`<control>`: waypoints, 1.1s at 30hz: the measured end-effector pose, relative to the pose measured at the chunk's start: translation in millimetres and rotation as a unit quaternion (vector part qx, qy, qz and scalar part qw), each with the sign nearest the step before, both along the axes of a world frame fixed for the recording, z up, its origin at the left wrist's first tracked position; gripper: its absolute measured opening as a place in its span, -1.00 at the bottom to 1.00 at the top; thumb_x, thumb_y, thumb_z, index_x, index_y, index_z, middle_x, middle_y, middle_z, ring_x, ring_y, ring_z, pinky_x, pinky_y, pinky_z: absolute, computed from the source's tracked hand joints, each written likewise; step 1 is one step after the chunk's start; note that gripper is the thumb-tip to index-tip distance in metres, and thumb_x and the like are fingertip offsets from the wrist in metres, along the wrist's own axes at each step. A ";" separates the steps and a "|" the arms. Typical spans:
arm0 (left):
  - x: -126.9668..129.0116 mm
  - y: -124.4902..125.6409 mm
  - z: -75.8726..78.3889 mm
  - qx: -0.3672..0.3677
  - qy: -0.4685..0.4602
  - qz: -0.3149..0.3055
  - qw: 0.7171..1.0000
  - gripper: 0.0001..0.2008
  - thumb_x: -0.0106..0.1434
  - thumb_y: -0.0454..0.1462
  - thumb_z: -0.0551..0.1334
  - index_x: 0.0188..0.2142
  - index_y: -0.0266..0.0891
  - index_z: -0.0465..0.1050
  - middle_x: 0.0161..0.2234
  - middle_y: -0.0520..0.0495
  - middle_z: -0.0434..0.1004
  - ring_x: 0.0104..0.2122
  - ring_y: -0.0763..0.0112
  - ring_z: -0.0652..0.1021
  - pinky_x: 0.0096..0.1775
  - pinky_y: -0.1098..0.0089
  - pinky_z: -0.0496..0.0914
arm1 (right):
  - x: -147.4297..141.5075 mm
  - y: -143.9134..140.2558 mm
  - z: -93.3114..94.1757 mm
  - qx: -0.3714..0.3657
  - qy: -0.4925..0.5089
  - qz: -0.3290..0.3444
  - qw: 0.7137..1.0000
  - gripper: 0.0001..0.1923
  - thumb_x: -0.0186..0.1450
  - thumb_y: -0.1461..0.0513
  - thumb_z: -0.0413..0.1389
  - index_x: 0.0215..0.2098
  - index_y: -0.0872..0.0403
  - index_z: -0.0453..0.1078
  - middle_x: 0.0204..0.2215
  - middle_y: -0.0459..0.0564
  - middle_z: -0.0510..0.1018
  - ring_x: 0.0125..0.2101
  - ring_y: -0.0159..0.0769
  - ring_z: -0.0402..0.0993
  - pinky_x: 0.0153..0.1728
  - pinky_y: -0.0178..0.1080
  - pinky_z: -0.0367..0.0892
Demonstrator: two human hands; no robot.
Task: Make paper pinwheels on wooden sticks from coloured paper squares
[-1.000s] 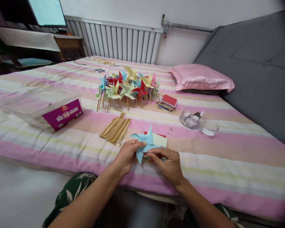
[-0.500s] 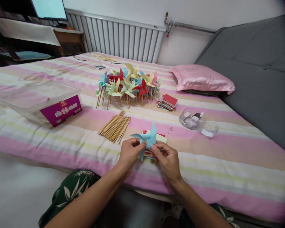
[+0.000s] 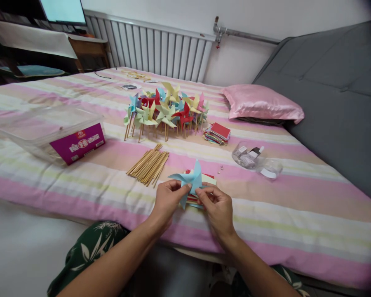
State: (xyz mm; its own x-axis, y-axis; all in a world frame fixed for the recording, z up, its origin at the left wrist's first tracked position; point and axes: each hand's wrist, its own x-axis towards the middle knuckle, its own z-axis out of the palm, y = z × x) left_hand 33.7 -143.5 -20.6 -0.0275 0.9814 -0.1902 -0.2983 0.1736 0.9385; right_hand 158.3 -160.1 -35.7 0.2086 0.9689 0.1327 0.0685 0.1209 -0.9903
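A light blue paper pinwheel point(image 3: 191, 178), with no stick visible on it, is held up between my hands. My left hand point(image 3: 170, 200) pinches it from the left, thumb over its centre. From the right, my right hand point(image 3: 215, 204) grips the lower right of the same pinwheel between thumb and fingers. Behind and below it lies a stack of coloured paper squares point(image 3: 209, 180), partly hidden by the hands. Just left of the hands is a pile of thin wooden sticks point(image 3: 148, 165). A few tiny pieces point(image 3: 220, 168) lie to the right of the stack.
Finished pinwheels on sticks point(image 3: 165, 109) stand bunched on the striped bed point(image 3: 281, 218). Another paper stack point(image 3: 220, 131) lies beside them. An opened clear round container point(image 3: 247, 156) with small packets is at right, a clear plastic box point(image 3: 46, 128) at left, a pink pillow point(image 3: 264, 102) farther back.
Both hands keep their hold on the blue pinwheel, almost unmoved. The whole view has shifted very slightly.
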 end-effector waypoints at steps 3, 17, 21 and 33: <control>-0.6 0.6 0.9 -0.003 -0.005 -0.001 1.000 -0.87 -0.08 -0.26 0.36 -0.60 -0.30 0.51 -0.61 0.01 0.51 -0.59 0.50 0.43 -0.48 0.50 0.29 | 0.6 0.8 -1.6 0.020 -0.026 -0.001 0.999 -0.78 0.09 0.13 0.20 -0.57 0.12 0.41 -0.41 0.00 0.48 -0.56 -0.43 0.33 -0.56 -0.35 0.29; -1.3 1.4 3.3 0.006 0.004 -0.028 1.000 -0.86 -0.09 -0.25 0.38 -0.60 -0.31 0.55 -0.61 -0.03 0.53 -0.61 0.51 0.42 -0.52 0.51 0.27 | 2.1 2.4 -0.6 0.005 -0.016 -0.004 1.000 -0.77 0.08 0.12 0.21 -0.57 0.13 0.42 -0.36 0.00 0.47 -0.59 -0.47 0.31 -0.58 -0.36 0.28; -1.8 1.9 3.3 0.005 0.037 -0.017 0.999 -0.85 -0.11 -0.24 0.39 -0.63 -0.30 0.55 -0.64 -0.01 0.50 -0.63 0.53 0.39 -0.53 0.51 0.24 | 5.1 3.9 -0.7 -0.003 -0.041 -0.003 0.999 -0.77 0.07 0.11 0.21 -0.57 0.12 0.44 -0.32 0.04 0.51 -0.50 -0.39 0.40 -0.50 -0.34 0.32; -3.5 2.1 2.7 0.033 0.114 -0.035 0.992 -0.77 -0.08 -0.19 0.36 -0.70 -0.31 0.47 -0.74 0.08 0.29 -0.68 0.57 0.24 -0.59 0.50 0.07 | 15.8 11.3 -1.5 -0.022 -0.086 0.028 0.996 -0.77 0.05 0.08 0.22 -0.55 0.10 0.52 -0.36 0.05 0.54 -0.38 -0.27 0.46 -0.41 -0.28 0.36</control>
State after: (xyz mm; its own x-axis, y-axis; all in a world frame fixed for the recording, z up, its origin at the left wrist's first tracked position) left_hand 30.2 -141.3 -17.9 0.0064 0.9925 -0.1219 -0.0673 0.1220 0.9902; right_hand 174.1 -148.8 -37.3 0.1321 0.9840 0.1196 0.2316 0.0867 -0.9689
